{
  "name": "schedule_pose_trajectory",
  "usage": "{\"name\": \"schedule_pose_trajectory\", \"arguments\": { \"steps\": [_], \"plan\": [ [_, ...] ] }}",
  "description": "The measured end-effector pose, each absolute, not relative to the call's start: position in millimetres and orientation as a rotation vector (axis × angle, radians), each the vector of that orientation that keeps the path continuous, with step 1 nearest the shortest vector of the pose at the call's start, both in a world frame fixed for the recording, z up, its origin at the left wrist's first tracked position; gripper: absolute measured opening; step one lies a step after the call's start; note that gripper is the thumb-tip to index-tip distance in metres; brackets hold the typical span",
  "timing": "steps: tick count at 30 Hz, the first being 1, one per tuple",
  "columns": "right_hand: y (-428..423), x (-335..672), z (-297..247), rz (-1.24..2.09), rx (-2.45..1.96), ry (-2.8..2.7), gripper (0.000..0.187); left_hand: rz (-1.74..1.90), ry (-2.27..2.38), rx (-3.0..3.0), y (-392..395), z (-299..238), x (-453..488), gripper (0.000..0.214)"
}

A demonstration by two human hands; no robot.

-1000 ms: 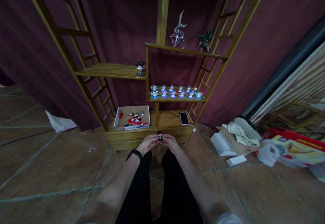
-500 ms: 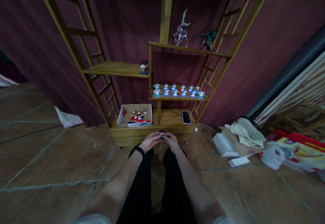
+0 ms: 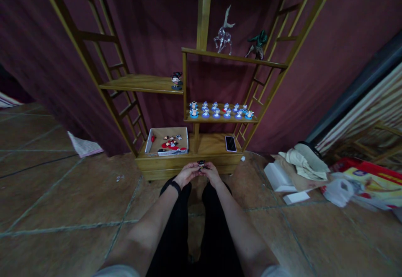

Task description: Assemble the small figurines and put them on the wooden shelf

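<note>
Between my two hands, in front of the cabinet's lower drawer, is a small black-haired figurine (image 3: 201, 165). My left hand (image 3: 187, 174) closes its fingertips on one side of it, and my right hand (image 3: 212, 174) grips the other side. A shallow open box (image 3: 150, 147) with red and black figurine pieces stands on the low shelf, just beyond my left hand. Similar dark-haired figurines (image 3: 176, 81) stand at the right end of the left shelf (image 3: 141, 83). Several small blue and white figurines (image 3: 216, 112) form two rows on the middle shelf.
A phone (image 3: 230, 143) lies on the right of the low shelf. Higher up stand a clear deer figure (image 3: 223, 40) and a dark green figure (image 3: 258, 44). White boxes (image 3: 279, 177), cloth (image 3: 303, 164) and a plastic bag (image 3: 338, 191) lie on the floor at right.
The figurine has tilted and turned slightly in my fingers, with both hands still on it. The view has shifted a little; the things on the shelves stay in place.
</note>
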State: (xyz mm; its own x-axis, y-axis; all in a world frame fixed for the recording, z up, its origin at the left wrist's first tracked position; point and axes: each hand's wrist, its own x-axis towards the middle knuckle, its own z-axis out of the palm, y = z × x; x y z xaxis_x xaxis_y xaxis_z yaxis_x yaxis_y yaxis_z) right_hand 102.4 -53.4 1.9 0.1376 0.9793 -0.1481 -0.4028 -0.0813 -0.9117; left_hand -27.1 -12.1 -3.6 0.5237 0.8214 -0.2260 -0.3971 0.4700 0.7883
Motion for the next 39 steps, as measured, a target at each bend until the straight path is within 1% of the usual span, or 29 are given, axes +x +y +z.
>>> {"name": "schedule_pose_trajectory", "arguments": {
  "steps": [7, 15, 28, 34, 39],
  "plan": [
    [-51.1, 104.5, 2.4, 1.360, -1.032, -0.716, 0.026, 0.864, 0.728, 0.707, -8.7, -11.2, -24.5, 0.016],
    [-50.5, 104.9, 5.3, 1.363, -1.034, -0.669, 0.028, 0.851, 0.773, 0.672, -9.0, -6.5, -23.8, 0.026],
    [-46.1, 105.6, -0.7, 1.373, -1.075, -0.641, 0.023, 0.831, 0.802, 0.686, -9.2, -5.9, -23.2, 0.019],
    [-43.8, 106.9, -6.7, 1.352, -1.035, -0.640, 0.030, 0.867, 0.775, 0.646, -10.6, -7.2, -24.0, 0.025],
    [-45.5, 107.2, -3.0, 1.338, -1.020, -0.596, 0.035, 0.887, 0.764, 0.634, -10.7, -8.4, -24.4, 0.025]
  ]
}}
